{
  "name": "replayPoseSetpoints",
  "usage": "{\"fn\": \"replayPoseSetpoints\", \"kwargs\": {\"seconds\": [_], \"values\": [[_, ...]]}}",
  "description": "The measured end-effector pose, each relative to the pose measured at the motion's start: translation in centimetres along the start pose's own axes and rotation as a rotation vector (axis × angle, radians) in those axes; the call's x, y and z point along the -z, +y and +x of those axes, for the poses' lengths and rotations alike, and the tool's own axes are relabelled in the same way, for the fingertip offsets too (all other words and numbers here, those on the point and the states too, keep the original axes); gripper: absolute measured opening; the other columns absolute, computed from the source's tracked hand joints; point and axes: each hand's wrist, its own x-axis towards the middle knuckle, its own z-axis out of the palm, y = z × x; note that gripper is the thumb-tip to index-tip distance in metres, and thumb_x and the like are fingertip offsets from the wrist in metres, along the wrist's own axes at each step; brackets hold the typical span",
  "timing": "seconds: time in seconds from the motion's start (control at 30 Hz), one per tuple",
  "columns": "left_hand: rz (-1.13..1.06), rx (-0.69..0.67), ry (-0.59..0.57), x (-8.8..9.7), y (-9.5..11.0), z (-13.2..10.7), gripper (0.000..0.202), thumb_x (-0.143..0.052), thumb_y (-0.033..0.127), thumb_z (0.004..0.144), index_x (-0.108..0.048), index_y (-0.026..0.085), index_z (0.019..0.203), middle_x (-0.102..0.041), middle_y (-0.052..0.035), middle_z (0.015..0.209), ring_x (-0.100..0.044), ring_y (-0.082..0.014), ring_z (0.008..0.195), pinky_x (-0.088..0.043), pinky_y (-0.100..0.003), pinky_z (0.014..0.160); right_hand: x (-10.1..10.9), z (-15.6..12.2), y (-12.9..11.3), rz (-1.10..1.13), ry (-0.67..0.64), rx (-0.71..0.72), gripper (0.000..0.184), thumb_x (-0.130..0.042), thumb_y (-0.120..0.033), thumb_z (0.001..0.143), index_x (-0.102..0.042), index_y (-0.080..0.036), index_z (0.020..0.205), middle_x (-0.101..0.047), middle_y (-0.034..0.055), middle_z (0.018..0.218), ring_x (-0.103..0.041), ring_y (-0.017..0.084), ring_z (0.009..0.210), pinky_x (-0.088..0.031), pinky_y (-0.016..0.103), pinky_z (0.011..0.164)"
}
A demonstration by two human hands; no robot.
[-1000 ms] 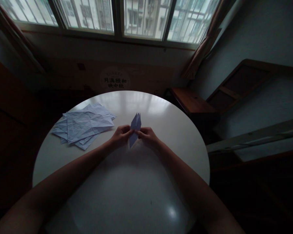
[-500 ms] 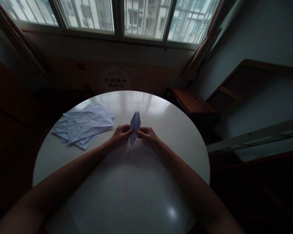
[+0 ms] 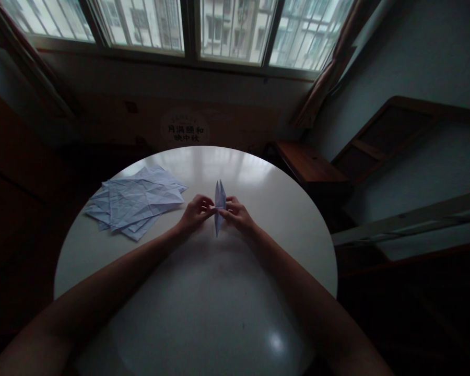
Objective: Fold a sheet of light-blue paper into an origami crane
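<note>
A narrow folded piece of pale paper (image 3: pixel 220 196) stands upright between my two hands above the middle of the round white table (image 3: pixel 203 313). My left hand (image 3: pixel 195 213) pinches its left side with thumb and fingertips. From the other side, my right hand (image 3: pixel 238 213) pinches it at about the same height. The paper has two pointed tips at the top and one point at the bottom, close to the tabletop.
A loose pile of creased pale paper sheets (image 3: pixel 135 202) lies on the table's left part. A dark wooden bench (image 3: pixel 305 164) stands beyond the table's right edge. A window (image 3: pixel 180 26) runs along the far wall, with dark furniture at the left.
The folded paper has turned more edge-on and looks narrower. Both hands have shifted slightly up and closer together around it.
</note>
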Motion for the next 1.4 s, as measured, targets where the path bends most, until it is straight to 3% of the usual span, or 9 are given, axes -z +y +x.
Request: {"fn": "replayPoseSetpoints", "kwargs": {"seconds": [0.2, 0.3, 0.4, 0.6, 0.8, 0.93, 1.07, 1.23, 1.4], "values": [[-0.047, 0.028, -0.101, -0.3, 0.4, -0.2, 0.046, -0.083, 0.052, 0.065, -0.064, 0.014, 0.083, -0.065, -0.0009, 0.072, -0.062, -0.0133, 0.067, -0.048, -0.024, 0.064, -0.2, 0.3, 0.7, -0.039, -0.022, 0.058, 0.055, -0.070, -0.071, 0.069, -0.060, -0.016, 0.066, -0.050, 0.0048, 0.098, -0.053, 0.013, 0.079, -0.050, 0.024, 0.062], [-0.132, 0.072, -0.090, -0.4, 0.7, -0.3, 0.047, -0.072, 0.058, 0.076, -0.066, 0.013, 0.088, -0.068, -0.0033, 0.077, -0.064, -0.0147, 0.069, -0.049, -0.026, 0.066, -0.1, 0.4, 0.9, -0.053, -0.013, 0.125, 0.058, -0.058, -0.074, 0.078, -0.065, -0.016, 0.073, -0.050, 0.0068, 0.100, -0.055, 0.015, 0.085, -0.053, 0.027, 0.065], [-0.225, 0.096, -0.054, -0.4, 0.7, -0.3, 0.049, -0.076, 0.058, 0.072, -0.064, 0.014, 0.091, -0.069, -0.0036, 0.082, -0.066, -0.0162, 0.073, -0.050, -0.027, 0.068, 0.0, 0.3, 1.1, -0.084, -0.013, 0.143, 0.059, -0.052, -0.074, 0.082, -0.067, -0.017, 0.082, -0.048, 0.0081, 0.106, -0.056, 0.015, 0.084, -0.053, 0.029, 0.066], [-0.253, 0.137, -0.046, -0.3, 0.1, -0.2, 0.046, -0.087, 0.041, 0.063, -0.061, 0.015, 0.091, -0.071, -0.0016, 0.080, -0.067, -0.0149, 0.072, -0.050, -0.024, 0.068, -0.4, 0.2, 1.8, -0.112, -0.009, 0.131, 0.048, -0.064, -0.066, 0.078, -0.065, -0.019, 0.087, -0.044, 0.0079, 0.115, -0.057, 0.012, 0.080, -0.051, 0.027, 0.062], [-0.304, 0.123, -0.038, -0.5, -0.3, 0.0, 0.044, -0.087, 0.041, 0.062, -0.065, 0.014, 0.089, -0.073, -0.0035, 0.081, -0.068, -0.0155, 0.074, -0.050, -0.025, 0.071, -0.2, 0.8, 2.3, 0.070, 0.122, 0.070, 0.047, -0.073, -0.058, 0.073, -0.052, -0.024, 0.097, -0.054, 0.0003, 0.095, -0.056, 0.010, 0.070, -0.046, 0.022, 0.057], [-0.263, 0.124, -0.062, -0.5, 0.1, -0.3, 0.058, -0.085, 0.034, 0.068, -0.058, 0.016, 0.116, -0.071, -0.0003, 0.076, -0.067, -0.0142, 0.070, -0.051, -0.025, 0.069, 0.1, 1.0, 2.4, 0.179, 0.140, 0.054, 0.062, -0.080, -0.049, 0.068, -0.046, -0.028, 0.115, -0.057, -0.0037, 0.084, -0.058, 0.011, 0.066, -0.048, 0.023, 0.059], [-0.242, 0.104, -0.059, -0.3, 0.5, -0.5, 0.080, -0.084, 0.031, 0.070, -0.042, 0.020, 0.137, -0.068, 0.0029, 0.076, -0.067, -0.0127, 0.067, -0.051, -0.022, 0.067, 0.1, 1.0, 2.3, 0.188, 0.132, 0.064, 0.060, -0.080, -0.044, 0.070, -0.047, -0.028, 0.117, -0.059, -0.0042, 0.081, -0.059, 0.011, 0.064, -0.049, 0.025, 0.060], [-0.199, 0.102, -0.076, -0.2, 0.8, -0.3, 0.067, -0.084, 0.032, 0.070, -0.052, 0.020, 0.128, -0.067, -0.0011, 0.090, -0.070, -0.0150, 0.076, -0.054, -0.024, 0.070, 0.1, 1.0, 2.3, 0.173, 0.142, 0.065, 0.058, -0.080, -0.043, 0.069, -0.049, -0.028, 0.116, -0.059, -0.0039, 0.081, -0.059, 0.012, 0.064, -0.049, 0.026, 0.060], [-0.230, 0.105, -0.079, -0.2, 0.7, -0.3, 0.064, -0.083, 0.032, 0.071, -0.053, 0.019, 0.127, -0.066, -0.0012, 0.090, -0.069, -0.0145, 0.074, -0.053, -0.023, 0.068, 0.1, 1.0, 2.3, 0.163, 0.134, 0.069, 0.058, -0.080, -0.043, 0.069, -0.050, -0.028, 0.116, -0.059, -0.0035, 0.081, -0.060, 0.012, 0.065, -0.051, 0.027, 0.061]]}}
